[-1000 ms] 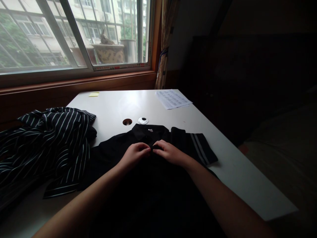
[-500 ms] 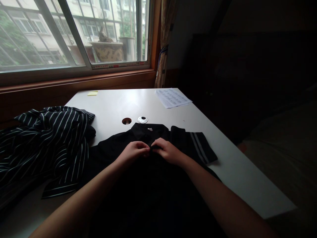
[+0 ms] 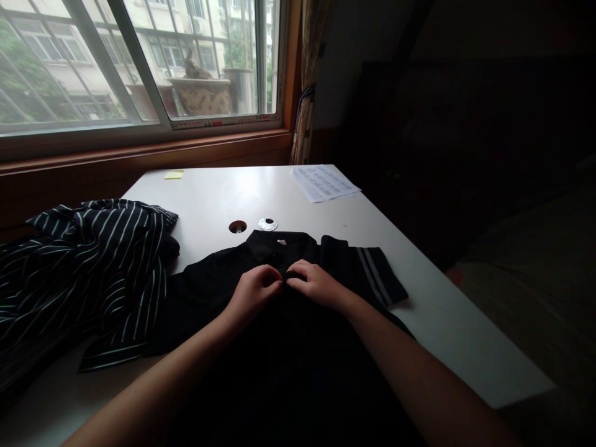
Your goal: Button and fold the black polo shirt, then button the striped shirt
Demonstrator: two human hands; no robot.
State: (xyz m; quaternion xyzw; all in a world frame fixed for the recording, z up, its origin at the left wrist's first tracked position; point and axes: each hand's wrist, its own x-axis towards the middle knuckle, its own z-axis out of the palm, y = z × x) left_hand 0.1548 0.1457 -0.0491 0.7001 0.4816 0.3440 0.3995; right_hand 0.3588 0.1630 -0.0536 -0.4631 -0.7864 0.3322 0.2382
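Note:
A black collared shirt (image 3: 209,273) lies spread on the white table, its collar toward the window. Its right-hand sleeve carries two grey stripes near the cuff. My left hand (image 3: 256,285) pinches the shirt's front just below the collar. Facing it, my right hand (image 3: 314,282) also has thumb and fingers closed on the front fabric. The fingertips of both hands almost meet at the middle of the shirt front. Any button between them is too dark and small to make out.
A striped black-and-white garment (image 3: 93,267) is heaped at the left of the white table (image 3: 214,192). Printed sheets (image 3: 326,183) and a yellow sticky note (image 3: 174,175) lie at the far edge. A cable hole (image 3: 238,227) and a round metallic cover (image 3: 267,224) sit beyond the collar.
The fingers of my left hand have shifted slightly, with a wider gap between thumb and forefinger. My right hand and the shirt stay nearly in place.

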